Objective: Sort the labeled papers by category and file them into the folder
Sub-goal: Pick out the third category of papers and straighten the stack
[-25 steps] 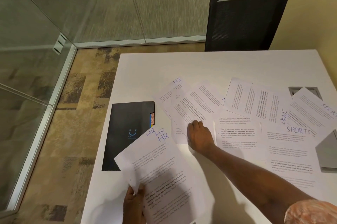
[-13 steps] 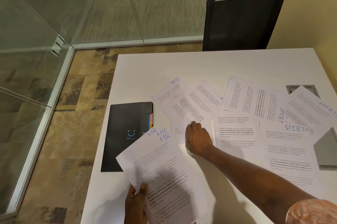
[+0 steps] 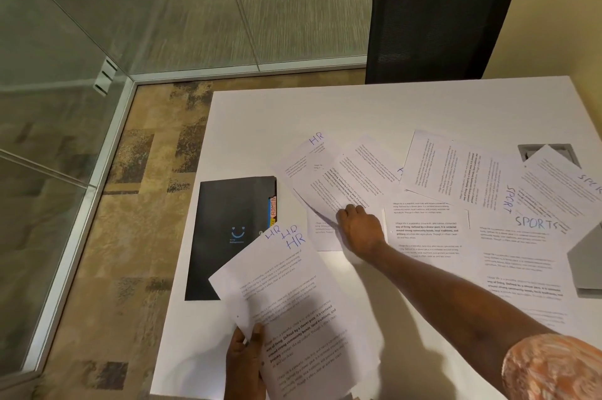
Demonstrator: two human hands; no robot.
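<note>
Three sheets marked HR (image 3: 286, 295) fan from the left hand (image 3: 244, 363), pinched at lower centre and overlapping one black folder (image 3: 228, 220) at centre left. One right hand (image 3: 360, 228) lies fingers-down on a loose sheet (image 3: 338, 184) mid-frame, grip unclear. Three sports-labelled papers (image 3: 534, 223) lie at right.

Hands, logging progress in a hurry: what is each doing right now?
Left hand: holds the HR stack.
Right hand: fingers curled on a loose sheet; grip cannot be told.

Bare table (image 3: 374, 106) beyond papers (image 3: 430, 230); chair (image 3: 436, 28) blocks far edge.
</note>
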